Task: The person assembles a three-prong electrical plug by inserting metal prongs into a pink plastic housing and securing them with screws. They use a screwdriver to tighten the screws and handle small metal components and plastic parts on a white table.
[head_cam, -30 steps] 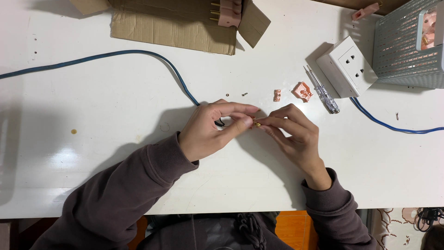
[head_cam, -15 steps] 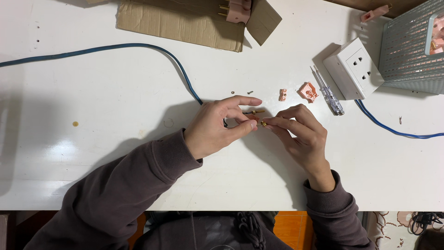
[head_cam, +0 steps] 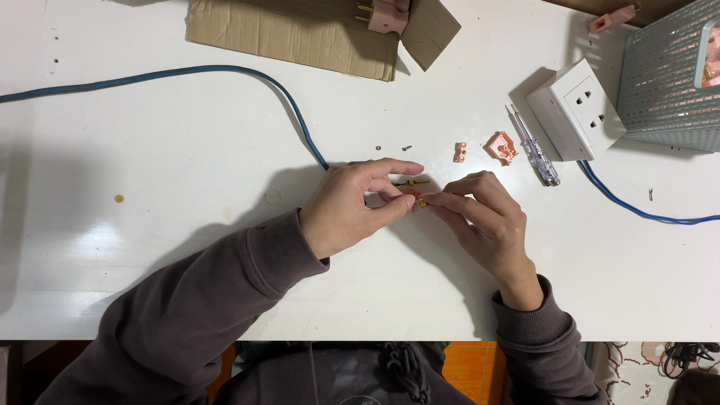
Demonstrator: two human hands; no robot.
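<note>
A white desk (head_cam: pixel 150 247) fills the view, with a flattened piece of brown cardboard (head_cam: pixel 300 34) at its far edge and a grey mesh basket (head_cam: pixel 671 82) at the far right corner. A blue cable (head_cam: pixel 225 75) runs from the left edge in a curve to the middle of the desk, ending under the fingers; more blue cable trails off to the right. A white socket block (head_cam: pixel 576 109) sits beside the basket, a clear-handled screwdriver (head_cam: pixel 536 150) just next to it. The left hand (head_cam: pixel 352 210) and right hand (head_cam: pixel 487 217) meet at the desk's centre, fingertips closed together on a small pink plug part (head_cam: pixel 411 196) with brass pins. Two pink plastic pieces (head_cam: pixel 501 145) lie apart just beyond, and two tiny screws (head_cam: pixel 406 148) lie near them.
</note>
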